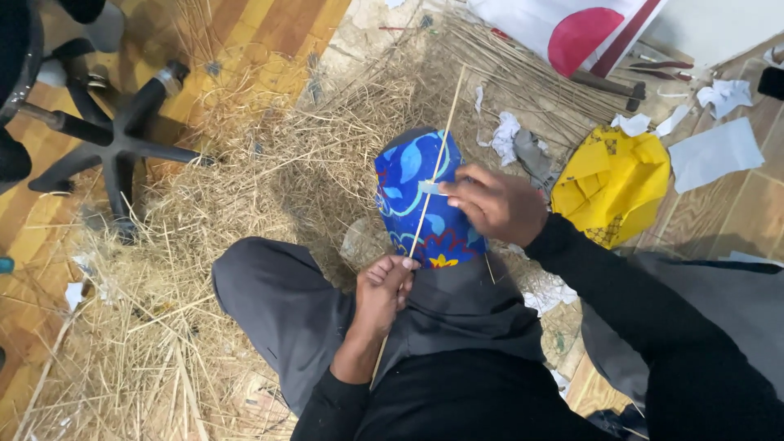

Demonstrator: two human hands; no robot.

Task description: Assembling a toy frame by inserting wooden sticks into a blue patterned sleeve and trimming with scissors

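Note:
A blue cloth-covered bundle [408,175] with red and yellow flower patterns rests on my lap. A thin pale stick [446,131] lies along its front, running from the straw above down past my knee. My left hand [382,294] pinches the lower part of the stick at the bundle's bottom edge. Pressing a small pale strip of tape [429,188] over the stick onto the cloth is my right hand [494,202], fingers closed on the strip.
Loose straw [204,245] covers the wooden floor around my crossed legs. An office chair base [114,139] stands at the left. A yellow cloth [612,184], white paper scraps [712,151] and a white sheet with a red circle [576,33] lie at the right.

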